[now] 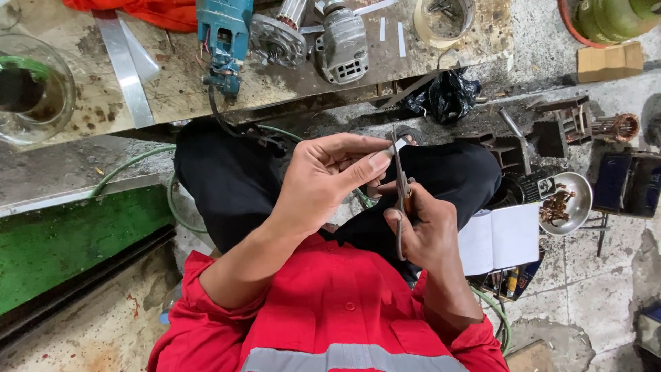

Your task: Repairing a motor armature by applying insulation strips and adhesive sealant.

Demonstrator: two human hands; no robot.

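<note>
Sitting at frame right, metal bowl (575, 200) holding brown scraps; glass jar (34, 89) upper left; left hand (323, 182) pinching pale strip (398, 145); right hand (427, 231) gripping scissors (400, 196).

Left hand (323, 182) pinches white strip (398, 145); right hand (428, 231) grips scissors (401, 196) (blades upright).

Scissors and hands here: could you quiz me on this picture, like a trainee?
1. True or false: the right hand works the scissors.
2. What does the left hand pinch at the blades: (a) a small pale strip, (b) a green hose, (c) a metal bowl?
3. Where does the blue motor housing lie?

Key: 1 true. 2 a. 3 on the stained workbench, beside grey motor parts.
</note>
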